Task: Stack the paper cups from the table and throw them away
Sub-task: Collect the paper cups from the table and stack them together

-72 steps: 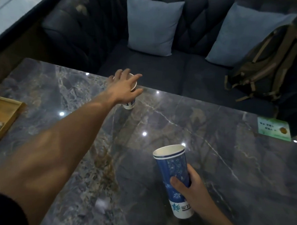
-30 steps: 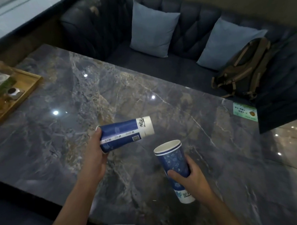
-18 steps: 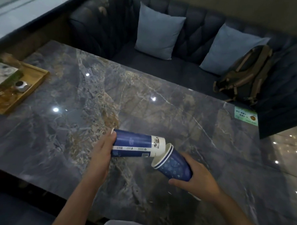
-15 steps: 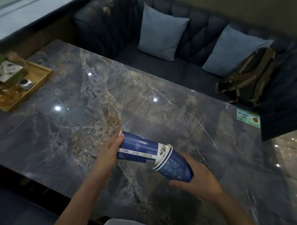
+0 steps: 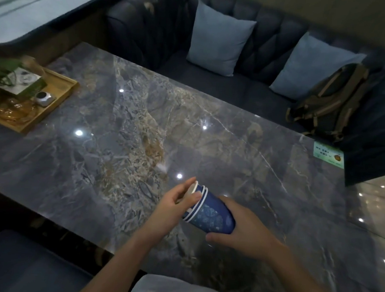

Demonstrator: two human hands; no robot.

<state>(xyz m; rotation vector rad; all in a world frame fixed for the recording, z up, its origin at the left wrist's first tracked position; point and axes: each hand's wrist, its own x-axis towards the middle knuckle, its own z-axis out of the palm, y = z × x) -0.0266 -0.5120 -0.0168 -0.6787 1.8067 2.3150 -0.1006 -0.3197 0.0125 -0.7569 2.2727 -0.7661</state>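
A stack of blue paper cups (image 5: pixel 212 215) with white rims lies tilted on its side above the near part of the dark marble table (image 5: pixel 125 143), mouths pointing left. My right hand (image 5: pixel 238 234) grips the stack around its body from below and the right. My left hand (image 5: pixel 176 202) presses flat against the rim of the innermost cup, which sits nearly fully inside the others. No loose cup shows anywhere on the table.
A wooden tray (image 5: pixel 56 100) with small items sits at the table's left edge. A green card (image 5: pixel 329 154) lies at the far right corner. Behind the table is a dark sofa with two blue cushions (image 5: pixel 218 36) and a backpack (image 5: pixel 330 101).
My left hand took a cup from the far side, brought it near and pushed it bottom-first into the stack in my right hand; now it is nearly fully seated.
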